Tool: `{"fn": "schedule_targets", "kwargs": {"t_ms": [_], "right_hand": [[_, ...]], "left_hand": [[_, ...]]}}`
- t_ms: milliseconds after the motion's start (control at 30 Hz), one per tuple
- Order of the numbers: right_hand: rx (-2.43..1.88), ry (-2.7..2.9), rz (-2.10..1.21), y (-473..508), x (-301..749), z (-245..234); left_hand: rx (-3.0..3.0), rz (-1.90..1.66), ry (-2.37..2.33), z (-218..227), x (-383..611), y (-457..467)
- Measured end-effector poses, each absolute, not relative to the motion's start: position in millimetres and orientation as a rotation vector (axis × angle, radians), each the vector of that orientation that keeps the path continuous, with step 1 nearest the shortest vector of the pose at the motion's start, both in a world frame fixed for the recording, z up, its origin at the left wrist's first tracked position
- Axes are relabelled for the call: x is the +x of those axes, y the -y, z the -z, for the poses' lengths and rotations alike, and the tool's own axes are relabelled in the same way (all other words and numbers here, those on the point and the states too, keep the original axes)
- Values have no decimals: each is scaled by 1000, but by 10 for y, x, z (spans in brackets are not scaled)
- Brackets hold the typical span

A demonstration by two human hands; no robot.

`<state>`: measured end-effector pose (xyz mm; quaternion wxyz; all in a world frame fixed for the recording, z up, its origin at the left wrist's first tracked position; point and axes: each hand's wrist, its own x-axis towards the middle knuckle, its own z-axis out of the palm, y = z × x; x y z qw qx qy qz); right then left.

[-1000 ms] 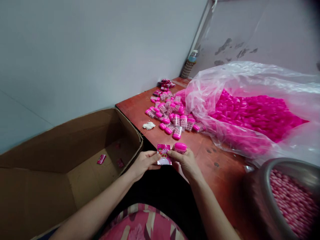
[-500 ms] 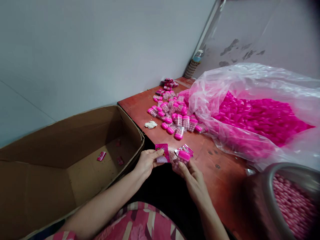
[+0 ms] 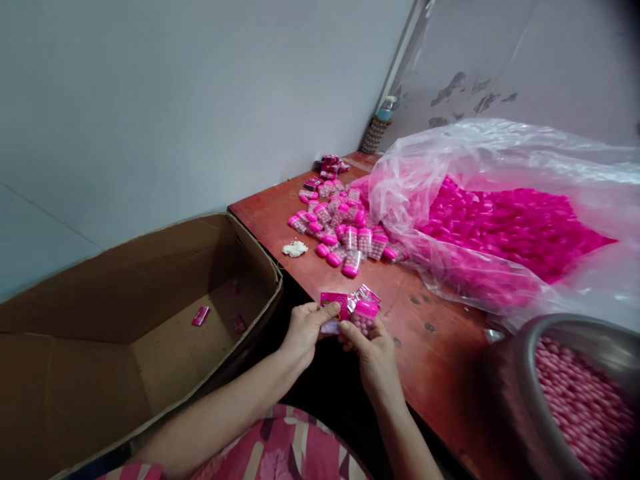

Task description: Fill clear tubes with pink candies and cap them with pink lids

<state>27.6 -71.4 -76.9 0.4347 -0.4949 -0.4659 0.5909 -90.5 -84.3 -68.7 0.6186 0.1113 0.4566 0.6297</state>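
Pinched in my left hand (image 3: 306, 333) is a pink printed packet (image 3: 334, 303) with a pale lower part. My right hand (image 3: 375, 350) grips a small clear container (image 3: 365, 315) with a bright pink cap and pink balls inside. Both hands meet at the table's front edge, the packet touching or nearly touching the container. A silvery pink wrapper (image 3: 366, 293) shows just behind the container; whether I hold it I cannot tell. Beyond my hands lies a pile of similar filled containers (image 3: 345, 223) with pink caps.
A deep cardboard box (image 3: 170, 347) with a few small pink packets stands on the left. On the red table (image 3: 420, 360) are a white wad (image 3: 295, 249), a clear plastic bag (image 3: 400, 180) of pink pieces and a bottle (image 3: 379, 127). A metal bowl (image 3: 527, 360) holds pink balls.
My left hand has moved right, bringing the packet up against or close to the container. My right hand has stayed nearly in place, and the view has shifted slightly.
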Motion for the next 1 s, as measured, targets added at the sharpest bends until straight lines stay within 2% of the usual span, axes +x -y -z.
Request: {"fn": "schedule_targets", "kwargs": {"t_ms": [267, 567, 833, 1000], "right_hand": [[-1219, 1062, -1439, 616, 373, 864], [-1231, 1201, -1441, 632, 323, 803], [-1013, 977, -1712, 822, 373, 863], [-1048, 1022, -1763, 974, 408, 851]], "left_hand": [[421, -1241, -953, 753, -947, 967], [383, -1309, -1089, 811, -1018, 898], [230, -1390, -1108, 816, -1072, 866], [115, -1428, -1036, 808, -1084, 812]]}}
